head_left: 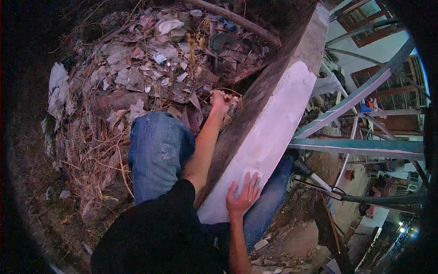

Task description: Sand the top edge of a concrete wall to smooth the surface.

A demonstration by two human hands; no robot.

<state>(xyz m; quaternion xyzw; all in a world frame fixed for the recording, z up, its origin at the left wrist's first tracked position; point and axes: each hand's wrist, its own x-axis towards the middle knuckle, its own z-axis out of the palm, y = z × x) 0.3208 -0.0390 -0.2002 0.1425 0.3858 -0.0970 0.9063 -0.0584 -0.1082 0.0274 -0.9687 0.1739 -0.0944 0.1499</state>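
I straddle a long narrow wall whose top is coated white (285, 107). My right hand (242, 196) lies on that top close to me, its fingers over a small white rectangular pad (250, 175) pressed to the surface. What the pad is made of I cannot make out. Down on the wall's left side, my left arm stretches forward, and my left hand (220, 102) is at the edge of the debris pile (137, 68). Pale crumbly bits (232, 97) show at its fingertips; whether they are held is unclear, as the fingers are mostly hidden.
Dry leaves, scraps and twigs make up the pile, with a branch (237, 20) across its far side. Right of the wall, painted beams (356, 145) and poles stand close by, above a lower yard (351, 185). My jeans-clad left knee (159, 146) is beside my left arm.
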